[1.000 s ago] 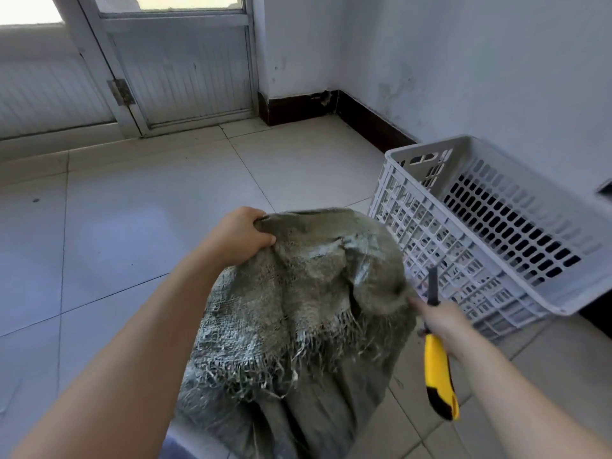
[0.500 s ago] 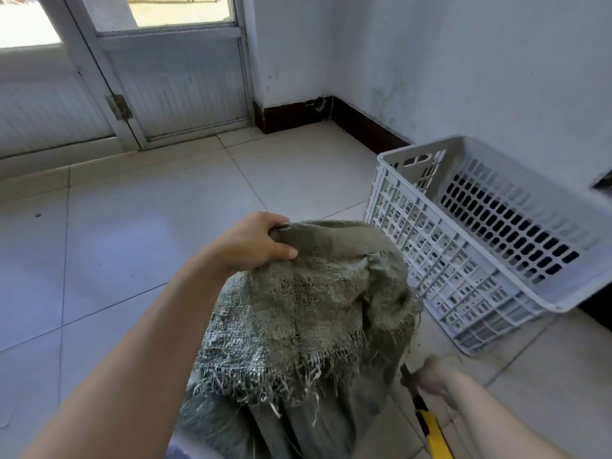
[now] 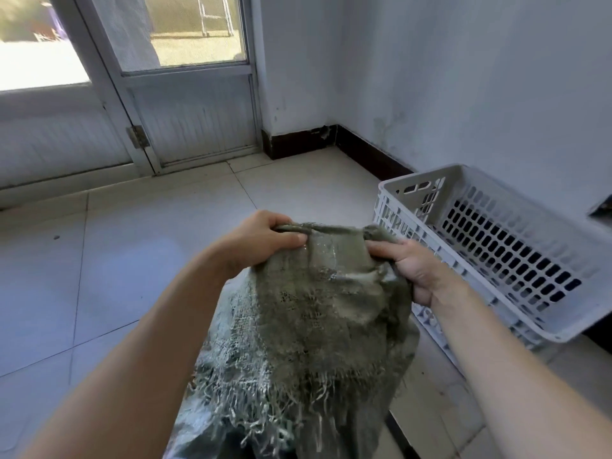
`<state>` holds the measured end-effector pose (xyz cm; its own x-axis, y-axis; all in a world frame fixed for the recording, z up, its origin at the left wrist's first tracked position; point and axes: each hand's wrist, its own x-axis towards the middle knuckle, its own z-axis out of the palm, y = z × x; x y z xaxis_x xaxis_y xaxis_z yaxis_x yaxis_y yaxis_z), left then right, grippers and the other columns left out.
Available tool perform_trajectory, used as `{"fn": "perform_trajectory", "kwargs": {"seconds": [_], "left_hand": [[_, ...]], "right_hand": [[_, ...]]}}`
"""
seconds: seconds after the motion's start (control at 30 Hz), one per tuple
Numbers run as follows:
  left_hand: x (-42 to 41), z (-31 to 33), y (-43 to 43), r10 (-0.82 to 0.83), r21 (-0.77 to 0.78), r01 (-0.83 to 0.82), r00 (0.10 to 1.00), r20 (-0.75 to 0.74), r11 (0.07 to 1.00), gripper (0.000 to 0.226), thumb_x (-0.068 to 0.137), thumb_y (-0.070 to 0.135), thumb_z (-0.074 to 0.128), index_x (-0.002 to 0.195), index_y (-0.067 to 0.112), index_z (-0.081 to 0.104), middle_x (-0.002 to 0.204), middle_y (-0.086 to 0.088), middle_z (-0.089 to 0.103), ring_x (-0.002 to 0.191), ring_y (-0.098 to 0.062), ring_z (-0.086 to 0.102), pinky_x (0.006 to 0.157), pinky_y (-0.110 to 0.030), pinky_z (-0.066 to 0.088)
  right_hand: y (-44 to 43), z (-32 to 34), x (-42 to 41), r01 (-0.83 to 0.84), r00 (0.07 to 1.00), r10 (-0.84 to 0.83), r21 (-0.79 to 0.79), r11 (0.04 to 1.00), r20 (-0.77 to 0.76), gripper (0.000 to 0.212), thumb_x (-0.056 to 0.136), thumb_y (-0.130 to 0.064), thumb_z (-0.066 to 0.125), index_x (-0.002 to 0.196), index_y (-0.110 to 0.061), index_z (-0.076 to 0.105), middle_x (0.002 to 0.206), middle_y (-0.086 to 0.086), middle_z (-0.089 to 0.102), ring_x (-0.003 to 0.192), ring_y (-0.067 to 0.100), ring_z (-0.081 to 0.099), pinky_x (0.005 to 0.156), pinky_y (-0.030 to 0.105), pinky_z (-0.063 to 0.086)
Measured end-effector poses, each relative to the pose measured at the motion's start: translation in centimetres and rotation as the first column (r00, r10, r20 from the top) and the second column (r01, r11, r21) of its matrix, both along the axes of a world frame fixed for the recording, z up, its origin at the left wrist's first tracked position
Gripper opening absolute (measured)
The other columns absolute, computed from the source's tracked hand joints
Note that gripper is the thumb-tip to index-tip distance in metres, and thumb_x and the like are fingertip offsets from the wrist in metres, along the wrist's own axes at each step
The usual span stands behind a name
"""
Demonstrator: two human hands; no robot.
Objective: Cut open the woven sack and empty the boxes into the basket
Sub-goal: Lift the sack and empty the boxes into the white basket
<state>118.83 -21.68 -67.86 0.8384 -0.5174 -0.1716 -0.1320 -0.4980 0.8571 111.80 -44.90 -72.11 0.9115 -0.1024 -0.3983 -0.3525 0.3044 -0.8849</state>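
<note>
Right hand point(image 3: 414, 270) onto sack point(image 3: 314, 319) (basket point(image 3: 516, 210) beside)

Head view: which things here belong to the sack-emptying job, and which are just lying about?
Job: woven sack, gripped at its top by left hand and right hand; white basket beside it. No boxes show.
Just there: glazed door, dark speck on the floor tiles.

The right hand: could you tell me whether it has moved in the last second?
Yes: the right hand has risen from beside the near corner of the basket to grip the top of the sack.
</note>
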Motion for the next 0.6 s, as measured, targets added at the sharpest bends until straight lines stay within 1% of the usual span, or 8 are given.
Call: {"fn": "perform_trajectory", "kwargs": {"seconds": [0.07,0.17,0.27,0.33,0.37,0.43,0.5,0.6], "left_hand": [[0.4,0.9,0.3,0.103,-0.041,-0.102,0.994,0.022,0.994,0.026,0.083,0.038,0.065,0.071,0.016,0.068,0.065,0.000,0.066,0.062,-0.015,0.062,0.062,-0.024,0.050],[1.4,2.2,0.8,0.171,-0.030,-0.172,0.985,-0.034,0.985,0.041,0.082,0.056,0.057,0.079,0.019,0.074,0.079,-0.004,0.074,0.074,-0.021,0.070,0.074,-0.030,0.055],[2.3,3.2,1.0,-0.089,0.258,0.144,0.973,-0.215,0.955,0.038,0.087,0.046,0.056,0.099,0.015,0.073,0.101,-0.009,0.074,0.093,-0.025,0.069,0.089,-0.040,0.054],[2.0,3.3,0.9,-0.230,0.287,0.363,0.884,-0.408,0.887,0.043,0.086,0.037,0.061,0.107,-0.001,0.068,0.108,-0.019,0.068,0.092,-0.032,0.062,0.091,-0.042,0.050],[2.0,3.1,0.8,-0.281,0.266,0.416,0.859,-0.427,0.869,0.046,0.082,0.035,0.064,0.105,-0.005,0.066,0.103,-0.022,0.065,0.087,-0.031,0.057,0.086,-0.042,0.047],[2.0,3.3,0.5,-0.292,0.238,0.361,0.914,-0.284,0.902,0.038,0.083,0.030,0.065,0.099,-0.004,0.068,0.091,-0.018,0.064,0.081,-0.026,0.054,0.077,-0.038,0.045],[2.6,4.4,0.3,-0.116,0.150,0.125,0.991,-0.069,0.981,0.029,0.089,0.028,0.060,0.094,0.001,0.069,0.080,-0.008,0.063,0.074,-0.021,0.055,0.070,-0.032,0.045],[4.2,6.6,-0.3,0.166,0.063,-0.186,0.955,0.246,0.980,0.028,0.092,0.027,0.055,0.084,0.002,0.064,0.071,-0.007,0.055,0.068,-0.019,0.050,0.058,-0.027,0.037]], "right_hand": [[-0.7,1.6,0.7,0.087,0.992,-0.090,0.039,0.995,0.094,0.009,0.082,-0.008,0.064,0.091,-0.005,0.067,0.069,0.015,0.072,0.056,0.025,0.070,0.057,0.040,0.060],[-1.9,4.0,1.6,0.150,0.966,-0.150,0.019,0.989,0.212,0.011,0.078,-0.012,0.067,0.089,-0.012,0.067,0.071,0.010,0.073,0.062,0.025,0.070,0.063,0.044,0.060],[-2.1,6.0,2.3,0.221,0.913,-0.209,0.004,0.975,0.350,0.017,0.072,-0.013,0.069,0.089,-0.015,0.068,0.070,0.006,0.073,0.064,0.022,0.070,0.065,0.040,0.060],[-1.8,6.9,2.7,0.265,0.874,-0.263,0.053,0.963,0.408,0.014,0.081,-0.004,0.064,0.081,-0.017,0.069,0.067,0.003,0.073,0.061,0.019,0.070,0.062,0.036,0.060],[-1.6,7.2,2.9,0.285,0.862,-0.286,0.067,0.956,0.420,0.019,0.084,-0.001,0.061,0.079,-0.018,0.069,0.066,0.002,0.073,0.060,0.018,0.069,0.062,0.035,0.060],[-1.8,7.4,3.4,0.359,0.838,-0.333,0.024,0.933,0.433,0.019,0.086,0.001,0.061,0.082,-0.018,0.065,0.067,0.000,0.072,0.064,0.018,0.068,0.065,0.035,0.060],[-2.3,7.6,3.8,0.442,0.815,-0.379,-0.046,0.896,0.438,0.018,0.085,-0.003,0.065,0.084,-0.021,0.064,0.077,0.001,0.070,0.077,0.023,0.067,0.076,0.039,0.058],[-2.6,8.0,4.0,0.519,0.814,-0.354,-0.304,0.799,0.460,0.007,0.087,-0.012,0.066,0.085,-0.018,0.062,0.088,0.002,0.064,0.090,0.021,0.060,0.083,0.032,0.050]]}}
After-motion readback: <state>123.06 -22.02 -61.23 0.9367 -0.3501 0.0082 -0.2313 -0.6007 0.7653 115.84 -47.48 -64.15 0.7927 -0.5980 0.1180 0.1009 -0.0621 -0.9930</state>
